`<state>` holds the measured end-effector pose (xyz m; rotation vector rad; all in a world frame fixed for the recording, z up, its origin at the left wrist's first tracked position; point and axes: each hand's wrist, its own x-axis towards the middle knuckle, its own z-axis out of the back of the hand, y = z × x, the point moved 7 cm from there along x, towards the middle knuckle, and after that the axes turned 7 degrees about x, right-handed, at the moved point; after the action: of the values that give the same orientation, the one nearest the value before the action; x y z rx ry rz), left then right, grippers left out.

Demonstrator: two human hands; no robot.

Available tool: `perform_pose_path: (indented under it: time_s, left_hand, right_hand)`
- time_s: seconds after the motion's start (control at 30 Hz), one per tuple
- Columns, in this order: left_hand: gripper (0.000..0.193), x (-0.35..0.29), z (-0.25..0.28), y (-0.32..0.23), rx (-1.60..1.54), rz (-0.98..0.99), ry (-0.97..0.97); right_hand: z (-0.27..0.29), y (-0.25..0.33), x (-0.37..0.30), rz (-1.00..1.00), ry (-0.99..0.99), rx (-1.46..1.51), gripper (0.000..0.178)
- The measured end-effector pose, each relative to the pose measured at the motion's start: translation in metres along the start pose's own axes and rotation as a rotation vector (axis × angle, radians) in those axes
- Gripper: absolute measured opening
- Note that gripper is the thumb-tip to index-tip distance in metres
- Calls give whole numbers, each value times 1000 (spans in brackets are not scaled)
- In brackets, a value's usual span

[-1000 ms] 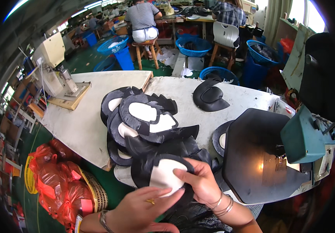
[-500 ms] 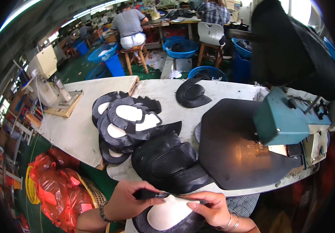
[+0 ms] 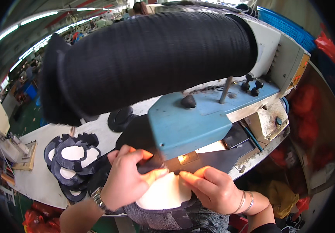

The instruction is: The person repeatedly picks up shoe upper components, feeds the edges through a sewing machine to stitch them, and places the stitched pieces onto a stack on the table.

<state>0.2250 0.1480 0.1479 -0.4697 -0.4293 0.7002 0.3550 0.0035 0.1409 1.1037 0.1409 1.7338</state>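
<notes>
A black shoe upper with a white lining [image 3: 163, 193] is held in front of me, just short of the lit needle area of a teal sewing machine [image 3: 192, 130]. My left hand [image 3: 126, 179] pinches its far left edge between thumb and fingers. On the other side, my right hand [image 3: 211, 189] grips the far right edge, fingertips close to the machine's lit plate [image 3: 187, 158]. The two hands are a small gap apart. What lies under the fingertips is partly hidden.
Overhead, a big roll of black material [image 3: 156, 58] blocks much of the far view. Several more shoe uppers [image 3: 72, 157] are piled on the white table at left. Another black piece [image 3: 121, 117] lies behind. Red plastic bags [image 3: 41, 217] sit low at left.
My view has swung right and nearer to the sewing machine. Both hands have carried the shoe upper from the table's front edge up to the machine's lit area.
</notes>
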Motion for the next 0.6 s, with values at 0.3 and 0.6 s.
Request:
perform_pose_path:
  time_s: [0.3,0.6]
  left_hand:
    - [27,49,-29,9,65,-278,91]
    - [44,52,-71,54,-1648,109,529]
  right_hand:
    - [-2,-32,19,-130,219,-299,28]
    - [0,-31,24,-122,342,-274,53]
